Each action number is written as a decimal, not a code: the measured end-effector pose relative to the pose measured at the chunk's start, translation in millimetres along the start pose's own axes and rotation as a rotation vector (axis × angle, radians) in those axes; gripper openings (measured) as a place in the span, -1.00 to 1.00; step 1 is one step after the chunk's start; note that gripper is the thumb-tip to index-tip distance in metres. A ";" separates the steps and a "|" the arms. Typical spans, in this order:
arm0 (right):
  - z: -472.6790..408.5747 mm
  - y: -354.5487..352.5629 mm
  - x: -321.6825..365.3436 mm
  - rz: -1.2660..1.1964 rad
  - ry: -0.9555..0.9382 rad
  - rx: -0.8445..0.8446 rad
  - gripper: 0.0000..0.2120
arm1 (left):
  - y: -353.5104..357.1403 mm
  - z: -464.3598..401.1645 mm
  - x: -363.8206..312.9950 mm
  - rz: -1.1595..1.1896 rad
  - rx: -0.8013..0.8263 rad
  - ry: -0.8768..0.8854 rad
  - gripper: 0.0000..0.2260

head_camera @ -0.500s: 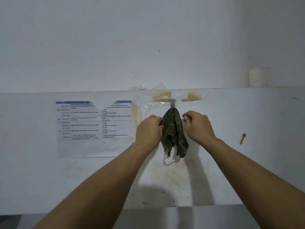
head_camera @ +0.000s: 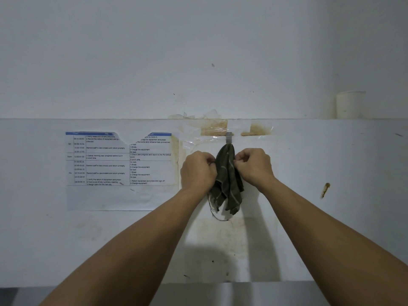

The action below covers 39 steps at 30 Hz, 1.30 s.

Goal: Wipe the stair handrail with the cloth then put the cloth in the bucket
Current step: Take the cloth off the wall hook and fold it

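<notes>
A dark green striped cloth hangs from a small metal hook on a white wall. My left hand pinches the cloth's left edge with closed fingers. On the other side, my right hand pinches its right edge at the same height. Loose threads dangle below the cloth. No handrail or bucket is in view.
A printed schedule sheet is stuck on the wall left of the cloth. Brown stains and clear tape surround the hook. A white paper cup stands on the ledge at the upper right.
Both hands have closed in tighter on the cloth's edges. The cloth still hangs from the hook.
</notes>
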State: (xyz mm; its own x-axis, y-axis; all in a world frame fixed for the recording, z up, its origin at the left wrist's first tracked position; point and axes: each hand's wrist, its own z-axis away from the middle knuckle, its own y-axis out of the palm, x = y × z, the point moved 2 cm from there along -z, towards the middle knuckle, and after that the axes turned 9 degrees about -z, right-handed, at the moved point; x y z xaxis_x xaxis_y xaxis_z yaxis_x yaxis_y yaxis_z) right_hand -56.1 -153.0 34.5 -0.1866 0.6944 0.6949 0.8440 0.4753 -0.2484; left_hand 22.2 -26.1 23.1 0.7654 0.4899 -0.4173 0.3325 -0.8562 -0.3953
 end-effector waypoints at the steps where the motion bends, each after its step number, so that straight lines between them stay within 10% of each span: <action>1: -1.4 -2.0 0.5 -0.006 0.013 -0.007 -0.90 | -3.4 -2.5 0.7 0.023 -0.018 -0.011 -0.89; 14: 17.2 14.8 69.5 -0.083 -0.409 0.162 -0.91 | -131.1 -23.8 47.1 0.173 -0.122 -0.075 -0.89; 28: 131.5 264.3 231.8 -0.422 -0.406 0.902 -0.72 | -421.4 78.4 252.4 -0.086 -0.051 -0.438 -0.68; 39: 341.3 450.2 413.3 -0.759 -0.620 1.220 -0.60 | -653.6 235.9 315.8 -0.580 -0.317 -0.695 -0.76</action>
State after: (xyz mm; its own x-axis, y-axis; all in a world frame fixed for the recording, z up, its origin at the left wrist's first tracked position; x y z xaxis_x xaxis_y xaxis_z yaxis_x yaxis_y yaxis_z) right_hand 75.1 532.4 -20.3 -0.7926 0.0581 0.6070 -0.3845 0.7249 -0.5715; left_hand -83.4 726.9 -43.3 -0.0294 0.7520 -0.6585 0.7683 -0.4044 -0.4961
